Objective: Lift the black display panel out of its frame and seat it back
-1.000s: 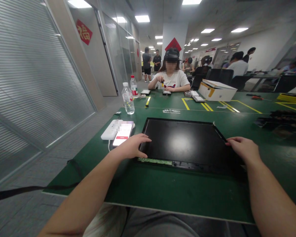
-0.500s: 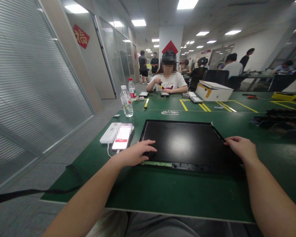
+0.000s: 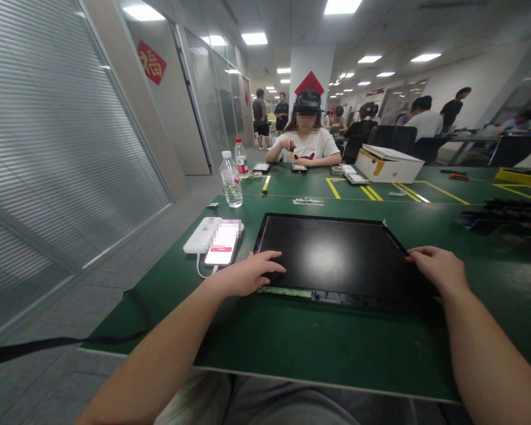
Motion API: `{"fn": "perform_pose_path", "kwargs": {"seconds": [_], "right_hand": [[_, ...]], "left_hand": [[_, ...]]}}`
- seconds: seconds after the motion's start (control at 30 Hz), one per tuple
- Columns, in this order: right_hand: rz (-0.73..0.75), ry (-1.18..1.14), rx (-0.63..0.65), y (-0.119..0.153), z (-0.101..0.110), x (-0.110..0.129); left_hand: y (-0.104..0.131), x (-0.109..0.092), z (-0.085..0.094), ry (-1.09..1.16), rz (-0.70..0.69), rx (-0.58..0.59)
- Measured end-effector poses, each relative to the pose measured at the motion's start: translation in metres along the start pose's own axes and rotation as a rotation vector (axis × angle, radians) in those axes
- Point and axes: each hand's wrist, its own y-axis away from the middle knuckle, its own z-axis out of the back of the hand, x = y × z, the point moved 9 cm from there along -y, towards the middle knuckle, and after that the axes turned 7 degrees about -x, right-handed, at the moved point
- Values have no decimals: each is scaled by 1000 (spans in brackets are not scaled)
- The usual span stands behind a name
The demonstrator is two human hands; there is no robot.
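Observation:
A black display panel (image 3: 331, 254) lies flat on the green table in front of me, its glossy face up and catching the ceiling light. Along its near edge runs a strip of green circuit board (image 3: 285, 291). My left hand (image 3: 252, 273) rests over the panel's left edge, fingers stretched out and apart on the surface. At the opposite side, my right hand (image 3: 440, 268) pinches the right edge of the frame between thumb and fingers. The underside of the panel is hidden.
Left of the panel lie a lit phone (image 3: 223, 245) and a white power bank (image 3: 201, 235) with a cable. Two water bottles (image 3: 232, 183) stand behind them. Dark parts (image 3: 504, 218) are heaped at right. A person (image 3: 307, 144) sits opposite, near a white box (image 3: 392, 165).
The whole scene has shifted slightly to the right as my head moved. Both hands keep their places on the panel.

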Motion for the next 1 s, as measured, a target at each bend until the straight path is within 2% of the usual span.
{"fn": "perform_pose_path", "kwargs": {"seconds": [0.23, 0.5, 0.7, 1.0], "right_hand": [[-6, -15, 6, -5, -3, -5], [10, 3, 21, -6, -4, -3], [10, 72, 31, -8, -9, -5], [68, 53, 10, -9, -13, -4]], "left_hand": [[-3, 18, 14, -66, 65, -157], [-16, 36, 10, -253, 173, -308], [-20, 51, 7, -266, 240, -328], [-22, 47, 13, -200, 169, -393]]}}
